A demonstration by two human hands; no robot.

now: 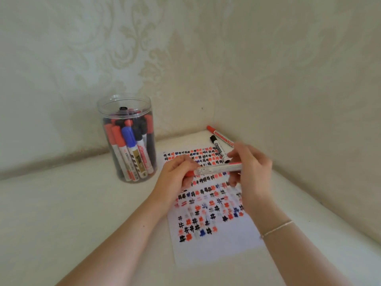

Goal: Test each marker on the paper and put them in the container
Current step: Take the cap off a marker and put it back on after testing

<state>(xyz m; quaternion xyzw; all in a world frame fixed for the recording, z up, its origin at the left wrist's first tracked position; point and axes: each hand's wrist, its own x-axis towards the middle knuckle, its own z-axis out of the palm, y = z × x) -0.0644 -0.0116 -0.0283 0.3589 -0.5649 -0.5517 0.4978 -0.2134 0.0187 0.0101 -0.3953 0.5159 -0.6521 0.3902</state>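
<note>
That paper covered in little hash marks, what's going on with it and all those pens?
A person is trying out markers. Both hands hold one red marker level above the paper: the left hand grips its capped end, the right hand the other. The paper is already crowded with red, black and blue marks. A clear container on the left stands full of markers. A black marker and another red marker lie in the corner.

walls: two walls [206, 48] meet in a corner, papered in pale cream with a faint damask leaf pattern | table [51, 213]: off-white, smooth, set into the corner against both walls | seam: darker grimy line along the left wall's foot | light: soft, even, weak shadows
</note>
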